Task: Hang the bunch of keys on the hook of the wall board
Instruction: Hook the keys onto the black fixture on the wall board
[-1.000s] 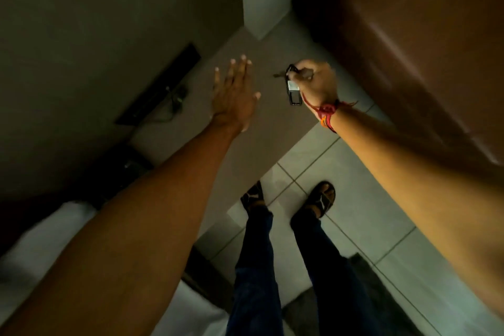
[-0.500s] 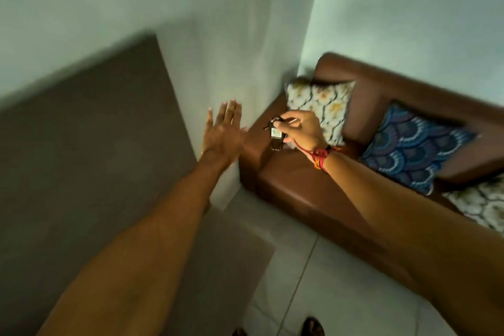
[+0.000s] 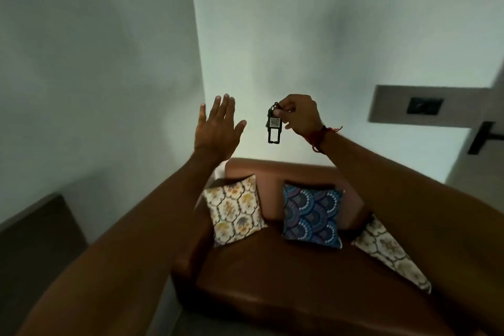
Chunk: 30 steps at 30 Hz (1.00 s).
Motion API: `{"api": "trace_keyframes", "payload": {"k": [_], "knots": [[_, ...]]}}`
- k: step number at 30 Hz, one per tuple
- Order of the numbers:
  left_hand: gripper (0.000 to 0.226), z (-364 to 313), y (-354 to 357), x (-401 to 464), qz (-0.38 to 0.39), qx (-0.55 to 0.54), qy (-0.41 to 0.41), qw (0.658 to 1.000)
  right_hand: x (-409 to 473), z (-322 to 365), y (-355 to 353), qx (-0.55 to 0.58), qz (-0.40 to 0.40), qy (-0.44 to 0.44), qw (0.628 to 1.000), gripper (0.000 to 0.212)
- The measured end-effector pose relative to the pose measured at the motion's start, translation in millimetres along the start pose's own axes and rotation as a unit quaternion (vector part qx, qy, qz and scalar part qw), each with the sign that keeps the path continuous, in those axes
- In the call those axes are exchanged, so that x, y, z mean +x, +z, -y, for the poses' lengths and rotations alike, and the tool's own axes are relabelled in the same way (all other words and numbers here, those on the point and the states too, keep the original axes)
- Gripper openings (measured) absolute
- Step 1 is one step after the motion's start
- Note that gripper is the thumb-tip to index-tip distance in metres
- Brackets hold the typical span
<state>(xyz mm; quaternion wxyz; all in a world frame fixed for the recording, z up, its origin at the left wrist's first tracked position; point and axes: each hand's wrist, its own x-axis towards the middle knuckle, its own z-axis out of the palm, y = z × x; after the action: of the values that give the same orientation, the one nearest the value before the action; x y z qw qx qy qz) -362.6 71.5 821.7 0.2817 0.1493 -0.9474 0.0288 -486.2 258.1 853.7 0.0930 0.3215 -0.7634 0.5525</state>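
Observation:
My right hand [image 3: 300,114] is raised in front of the white wall and pinches the top of the bunch of keys [image 3: 273,124], whose dark rectangular fob hangs straight down. To its left my left hand [image 3: 218,125] is held up, empty, fingers apart and palm toward the wall. A grey board [image 3: 395,106] is fixed on the wall at the right, with a small dark plate [image 3: 424,105] on it. I cannot make out a hook on it. The board lies well to the right of the keys.
A brown leather sofa [image 3: 286,275] stands below against the wall, carrying a cream patterned cushion [image 3: 234,213], a blue patterned cushion [image 3: 311,215] and another cream cushion [image 3: 390,251]. A dark door handle [image 3: 482,138] shows at the right edge. A dark panel [image 3: 35,232] sits at lower left.
The view has swung up from the floor and my feet to the wall above the sofa. Both hands stayed raised, the right one still holding the keys. The grey board came into view.

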Motion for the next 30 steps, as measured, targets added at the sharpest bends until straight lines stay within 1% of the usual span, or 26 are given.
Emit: {"api": "trace_keyframes", "payload": {"k": [3, 7, 12, 15, 20, 25, 30], "knots": [[0.07, -56, -28, 12, -0.036, -0.001, 0.008, 0.999, 9, 6, -69, 0.02, -0.043, -0.013, 0.999, 0.018], [0.071, -139, -50, 30, -0.044, 0.011, 0.027, 0.999, 7, 0, -154, 0.032, -0.085, -0.021, 0.996, 0.019], [0.07, -244, -57, 64, -0.069, 0.001, 0.058, 0.996, 1, -20, -243, -0.011, -0.112, -0.044, 0.993, 0.017], [0.07, -305, -51, 80, -0.079, 0.008, 0.094, 0.992, -1, -35, -294, -0.037, -0.126, -0.046, 0.99, 0.016], [0.069, -383, -35, 103, -0.091, 0.008, 0.143, 0.986, -1, -62, -366, -0.091, -0.163, -0.041, 0.982, 0.014], [0.069, -442, -16, 131, -0.087, 0.001, 0.173, 0.981, 8, -101, -429, -0.12, -0.21, -0.022, 0.97, 0.01], [0.071, -493, 13, 166, -0.085, -0.001, 0.195, 0.977, 30, -145, -478, -0.144, -0.218, 0.013, 0.965, 0.009]]}}
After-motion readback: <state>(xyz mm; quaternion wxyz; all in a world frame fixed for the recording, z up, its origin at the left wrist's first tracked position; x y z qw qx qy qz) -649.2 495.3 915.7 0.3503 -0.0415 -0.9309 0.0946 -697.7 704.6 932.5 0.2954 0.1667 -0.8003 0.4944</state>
